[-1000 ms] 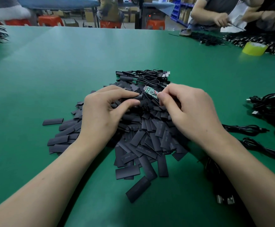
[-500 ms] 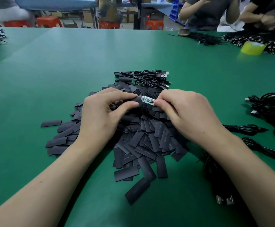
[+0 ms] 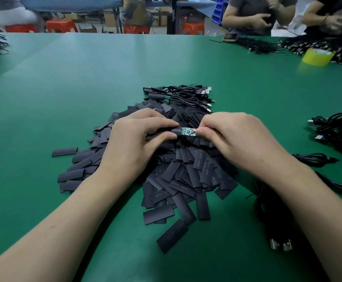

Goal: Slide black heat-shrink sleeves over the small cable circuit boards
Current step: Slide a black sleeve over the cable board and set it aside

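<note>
A small green circuit board [image 3: 188,131] lies level between my two hands, above a big pile of flat black heat-shrink sleeves [image 3: 178,176]. My left hand [image 3: 137,143] pinches a black sleeve [image 3: 171,131] between thumb and forefinger; the sleeve's open end sits over the board's left end. My right hand [image 3: 241,143] pinches the board's right end, where the cable joins. Most of the board still shows.
Bundled black USB cables [image 3: 186,95] lie just behind the pile. More cables [image 3: 339,129] sit at the right, and USB plugs [image 3: 281,244] lie by my right forearm. A yellow tape roll [image 3: 317,57] and other people's hands are at the far right. The green table [image 3: 64,88] stretches left.
The board has swung from tilted to level and come down between my hands. The sleeve in my left hand has met the board's left end and covers a little of it.
</note>
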Demonstrator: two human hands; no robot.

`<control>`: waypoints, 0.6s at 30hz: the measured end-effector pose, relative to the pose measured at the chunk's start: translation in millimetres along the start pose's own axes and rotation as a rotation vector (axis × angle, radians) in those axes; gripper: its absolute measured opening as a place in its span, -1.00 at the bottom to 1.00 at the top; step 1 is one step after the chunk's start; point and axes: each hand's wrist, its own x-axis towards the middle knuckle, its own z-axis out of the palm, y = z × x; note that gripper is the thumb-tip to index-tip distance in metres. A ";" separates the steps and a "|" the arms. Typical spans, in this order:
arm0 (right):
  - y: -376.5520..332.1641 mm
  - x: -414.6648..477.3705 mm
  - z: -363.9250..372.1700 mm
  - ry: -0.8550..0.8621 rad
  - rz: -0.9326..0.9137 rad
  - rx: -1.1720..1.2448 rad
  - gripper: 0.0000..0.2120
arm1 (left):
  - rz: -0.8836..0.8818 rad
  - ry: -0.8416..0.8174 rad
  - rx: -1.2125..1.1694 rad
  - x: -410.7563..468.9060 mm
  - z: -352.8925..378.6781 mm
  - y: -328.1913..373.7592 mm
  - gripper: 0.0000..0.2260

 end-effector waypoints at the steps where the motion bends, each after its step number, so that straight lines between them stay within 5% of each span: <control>1: -0.9 -0.2 0.6 -0.004 -0.007 -0.001 -0.75 | -0.005 0.008 0.012 -0.3 0.5 -0.4 -0.84; 18: -4.0 -0.3 -0.2 -0.023 -0.018 -0.007 -0.74 | -0.017 -0.013 -0.014 -1.2 0.2 2.0 -0.85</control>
